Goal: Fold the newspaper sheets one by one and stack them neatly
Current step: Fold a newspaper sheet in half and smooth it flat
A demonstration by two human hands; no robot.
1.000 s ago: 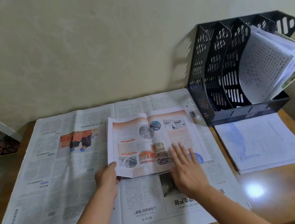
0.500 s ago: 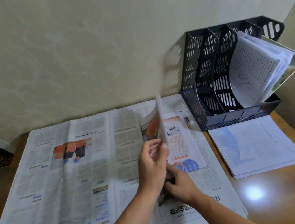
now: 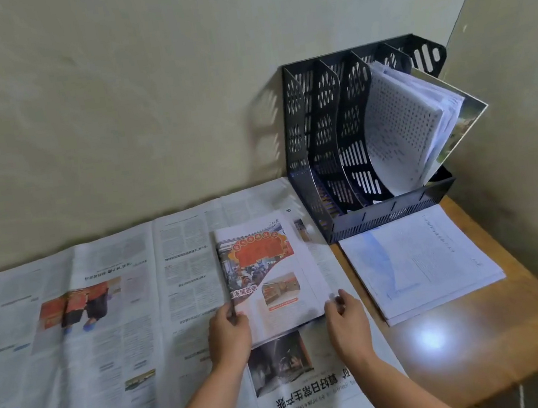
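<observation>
- Now the folded sheet (image 3: 269, 279) is seen closed into a narrow packet, where a second ago it lay open as a wider spread; one more fold is judged done.
- The packet is held at its near corners: the left hand (image 3: 228, 335) grips the left corner, the right hand (image 3: 345, 316) pinches the right one.
- It lies on the open newspaper (image 3: 82, 334), which is spread across the table (image 3: 480, 340) and still waits to be folded.
- To the right, the paper pile (image 3: 421, 262) and the file rack (image 3: 328, 147) crowd the packet's edge; open room is left over the spread newspaper on the left.
</observation>
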